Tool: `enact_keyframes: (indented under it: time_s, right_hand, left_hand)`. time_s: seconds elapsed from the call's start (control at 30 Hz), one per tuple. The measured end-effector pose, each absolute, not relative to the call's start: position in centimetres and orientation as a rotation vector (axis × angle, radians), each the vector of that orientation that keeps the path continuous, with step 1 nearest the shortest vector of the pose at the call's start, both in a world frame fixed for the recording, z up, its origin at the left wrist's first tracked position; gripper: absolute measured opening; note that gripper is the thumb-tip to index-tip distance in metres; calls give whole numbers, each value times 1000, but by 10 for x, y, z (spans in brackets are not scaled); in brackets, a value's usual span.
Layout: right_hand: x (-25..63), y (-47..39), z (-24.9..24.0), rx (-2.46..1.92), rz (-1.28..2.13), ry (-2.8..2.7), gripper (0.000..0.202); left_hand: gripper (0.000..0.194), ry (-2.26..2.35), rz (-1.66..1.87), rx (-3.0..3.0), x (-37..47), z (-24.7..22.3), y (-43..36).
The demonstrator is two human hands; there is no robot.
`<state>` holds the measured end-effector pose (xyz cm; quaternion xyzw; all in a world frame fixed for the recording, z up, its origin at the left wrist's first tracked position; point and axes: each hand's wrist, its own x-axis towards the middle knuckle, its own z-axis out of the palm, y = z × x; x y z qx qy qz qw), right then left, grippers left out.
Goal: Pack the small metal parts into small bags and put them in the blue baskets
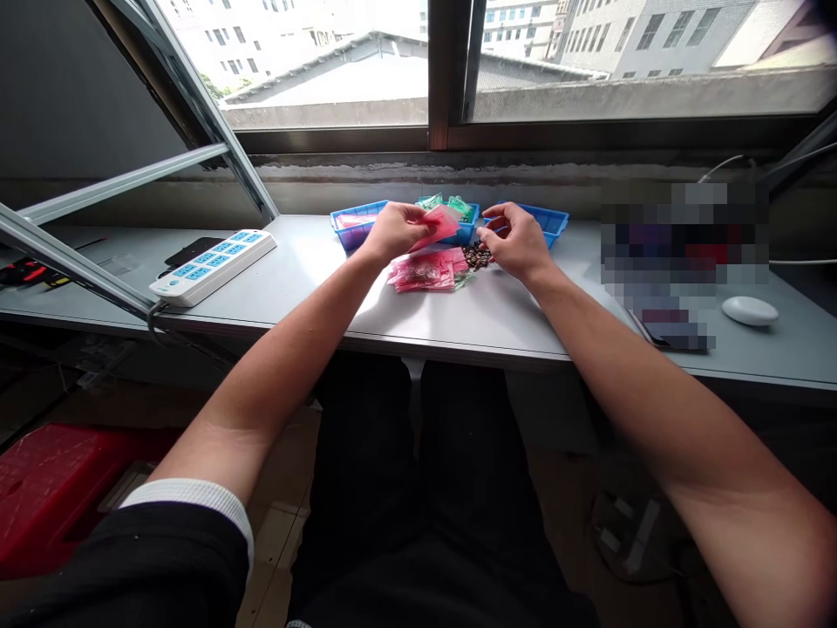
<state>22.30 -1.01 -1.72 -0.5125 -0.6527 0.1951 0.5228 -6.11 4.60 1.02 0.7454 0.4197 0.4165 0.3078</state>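
My left hand (400, 232) is closed on a small pink plastic bag (442, 225), held above the white table. My right hand (516, 242) is beside a small pile of dark brown pieces (478, 255), its fingers bent; whether it pinches anything is too small to tell. Several pink bags (428, 269) lie stacked on the table below my left hand, with some green ones at their right edge. Behind the hands stand a blue basket with pink bags (357, 220), a blue basket with green bags (466, 231) and another blue basket (554, 223), partly hidden by my right hand.
A white power strip (215, 266) lies at the left of the table (301, 288), near a metal frame (245, 170). At the right are a white mouse (750, 310) and blurred-out items. A red case (58, 488) sits low at the left.
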Motion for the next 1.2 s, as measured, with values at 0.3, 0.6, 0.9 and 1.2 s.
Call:
enact_keyframes:
  time_s: [0.3,0.6,0.9,1.2]
  right_hand:
    - [223,-11,-17,-1215,481,-1571,30]
    - [218,-20,-8,-1109,546,-1548,44]
    - [219,-15,-10,-1103,645,-1485,25]
    - [225,-6,-20,-1089,790,-1358,45]
  left_hand:
    - [29,930,843,2028,-65,19,47]
    - [29,826,1162,1998,-21,22,55]
    - [31,835,1371,2090,-8,-2,48]
    - [44,764,1230,2015,-35,-12,53]
